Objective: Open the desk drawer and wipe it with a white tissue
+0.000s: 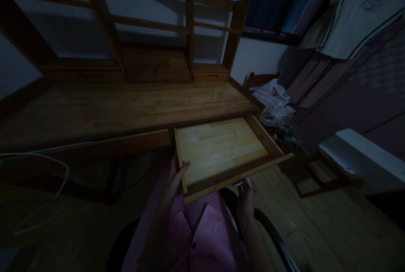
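A wooden drawer is pulled out from under the desktop, and only a few small dark marks show on its pale bottom. My left hand grips the drawer's left side near the front corner, thumb over the top edge and the other fingers mostly hidden outside. Below the drawer's front panel, my right hand is closed on a crumpled white cloth or tissue. The white piece lies close against the panel's outer face; whether it touches is unclear in the dim light.
Above the drawer runs the wooden desk with a shelf unit at its back. White plastic bags sit to the right by a chair. Further right are a wooden stool and a white box. A white cable loops at left.
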A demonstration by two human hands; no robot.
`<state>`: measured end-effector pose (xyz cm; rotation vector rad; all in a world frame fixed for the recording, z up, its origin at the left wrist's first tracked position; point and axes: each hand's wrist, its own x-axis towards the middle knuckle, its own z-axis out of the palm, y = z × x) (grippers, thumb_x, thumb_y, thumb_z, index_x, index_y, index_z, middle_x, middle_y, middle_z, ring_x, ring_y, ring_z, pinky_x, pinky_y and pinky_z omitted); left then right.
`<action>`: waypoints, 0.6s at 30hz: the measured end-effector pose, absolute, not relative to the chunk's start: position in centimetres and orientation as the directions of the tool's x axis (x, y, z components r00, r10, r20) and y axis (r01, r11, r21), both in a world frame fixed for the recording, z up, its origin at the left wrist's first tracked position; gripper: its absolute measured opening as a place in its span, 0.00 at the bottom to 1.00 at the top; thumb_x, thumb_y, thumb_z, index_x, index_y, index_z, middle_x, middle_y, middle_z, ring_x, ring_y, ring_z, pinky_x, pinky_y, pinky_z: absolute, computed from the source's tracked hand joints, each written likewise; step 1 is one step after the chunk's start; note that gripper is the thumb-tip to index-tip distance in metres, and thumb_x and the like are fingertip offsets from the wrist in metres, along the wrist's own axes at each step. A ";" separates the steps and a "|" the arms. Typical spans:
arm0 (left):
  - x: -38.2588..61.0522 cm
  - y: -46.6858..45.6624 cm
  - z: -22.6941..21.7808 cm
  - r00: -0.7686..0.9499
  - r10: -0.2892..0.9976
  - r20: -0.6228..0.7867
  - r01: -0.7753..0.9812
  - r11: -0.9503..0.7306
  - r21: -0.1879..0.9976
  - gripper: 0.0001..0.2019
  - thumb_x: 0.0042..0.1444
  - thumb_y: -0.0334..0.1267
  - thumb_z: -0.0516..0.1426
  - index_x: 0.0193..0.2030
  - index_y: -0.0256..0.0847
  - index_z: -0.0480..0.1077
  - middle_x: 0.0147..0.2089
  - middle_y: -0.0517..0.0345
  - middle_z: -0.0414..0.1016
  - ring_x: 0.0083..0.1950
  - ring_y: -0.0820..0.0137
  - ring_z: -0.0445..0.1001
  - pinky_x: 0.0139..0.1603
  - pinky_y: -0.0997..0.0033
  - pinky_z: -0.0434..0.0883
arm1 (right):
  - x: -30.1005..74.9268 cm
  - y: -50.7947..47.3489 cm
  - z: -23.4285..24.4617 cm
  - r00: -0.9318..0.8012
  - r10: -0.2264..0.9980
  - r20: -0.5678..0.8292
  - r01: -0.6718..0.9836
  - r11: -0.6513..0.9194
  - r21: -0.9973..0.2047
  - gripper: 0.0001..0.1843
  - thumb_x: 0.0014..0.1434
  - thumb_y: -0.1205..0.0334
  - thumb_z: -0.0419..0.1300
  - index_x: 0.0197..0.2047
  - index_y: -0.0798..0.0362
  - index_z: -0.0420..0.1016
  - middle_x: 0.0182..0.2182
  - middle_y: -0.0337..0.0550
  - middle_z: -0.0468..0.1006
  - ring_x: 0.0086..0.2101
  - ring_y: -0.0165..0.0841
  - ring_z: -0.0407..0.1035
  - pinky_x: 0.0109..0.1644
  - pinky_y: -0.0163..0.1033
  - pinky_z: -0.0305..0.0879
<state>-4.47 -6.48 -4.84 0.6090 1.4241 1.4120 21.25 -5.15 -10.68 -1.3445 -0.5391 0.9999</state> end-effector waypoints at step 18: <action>-4.1 -7.0 -3.2 -0.369 0.875 -0.315 -0.281 0.218 0.935 0.39 0.61 0.53 0.67 0.76 0.49 0.62 0.77 0.48 0.67 0.77 0.50 0.66 0.75 0.54 0.64 | 15.1 -10.1 -9.0 0.201 0.856 -0.476 -0.470 -0.342 -0.814 0.08 0.43 0.61 0.66 0.28 0.48 0.70 0.22 0.35 0.75 0.25 0.34 0.72 0.30 0.39 0.72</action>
